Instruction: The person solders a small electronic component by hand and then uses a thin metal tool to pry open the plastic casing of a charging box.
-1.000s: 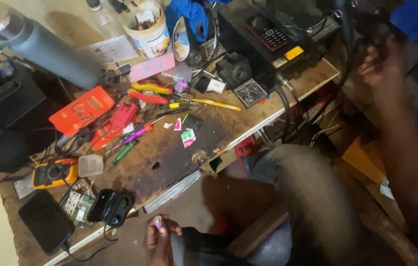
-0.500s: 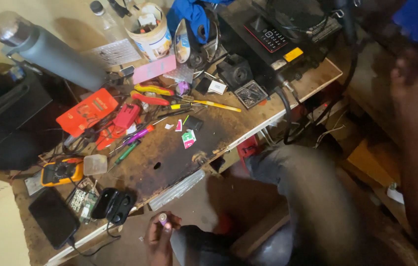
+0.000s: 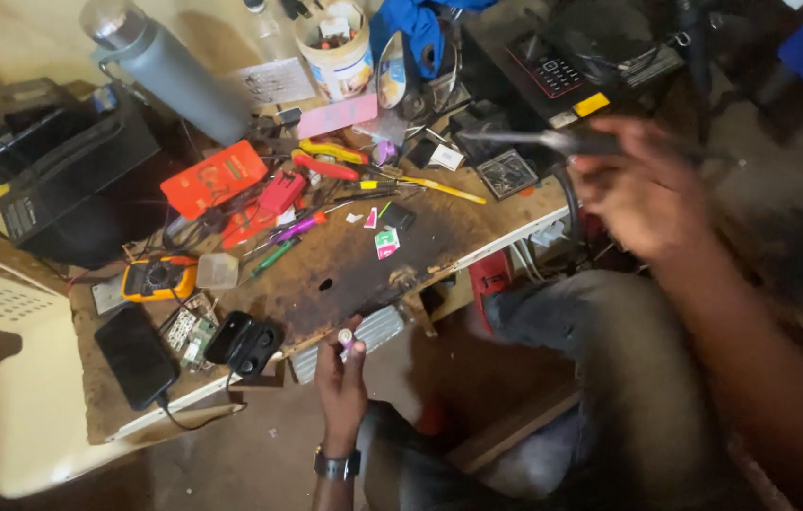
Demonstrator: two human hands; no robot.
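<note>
— Since half a second earlier, what had moved?
— His right hand [image 3: 643,194] had swung in leftward, fist closed on a dark slim tool [image 3: 553,142] over the surface [image 3: 345,270].
— And the left hand [image 3: 340,378]?
— It pinched a small pale cylinder [image 3: 346,337] at the near edge. Bracing that wrist would probably have steadied it.

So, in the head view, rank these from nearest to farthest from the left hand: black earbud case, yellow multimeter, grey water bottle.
From the left hand:
1. Black earbud case, just left of it at the bench's front edge.
2. Yellow multimeter, further left and back.
3. Grey water bottle, at the bench's far back.
</note>
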